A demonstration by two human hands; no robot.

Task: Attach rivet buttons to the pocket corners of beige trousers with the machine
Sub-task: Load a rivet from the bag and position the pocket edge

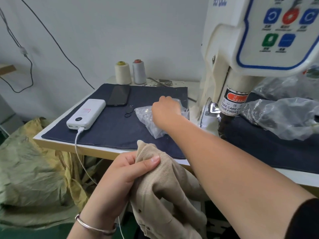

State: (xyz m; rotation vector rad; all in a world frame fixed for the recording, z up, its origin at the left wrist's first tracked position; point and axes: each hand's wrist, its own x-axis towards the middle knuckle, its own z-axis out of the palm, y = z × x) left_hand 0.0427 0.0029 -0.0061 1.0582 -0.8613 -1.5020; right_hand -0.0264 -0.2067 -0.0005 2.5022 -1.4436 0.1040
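Two hands are in view: the left hand (124,171) and the right hand (165,109). There is one pair of beige trousers (165,195) and one rivet machine (241,49), whose control panel carries five coloured buttons (286,16): three blue, one red, one green. Two thread cones stand at the back of the table, one cream thread cone (122,73) and one grey thread cone (139,71). On the one dark blue cloth mat (112,128) lie one white power bank (86,112), one black phone (120,95) and one clear bag of rivets (148,118). One white cable (81,157) leaves the power bank. One silver bangle (95,225) circles the left wrist.
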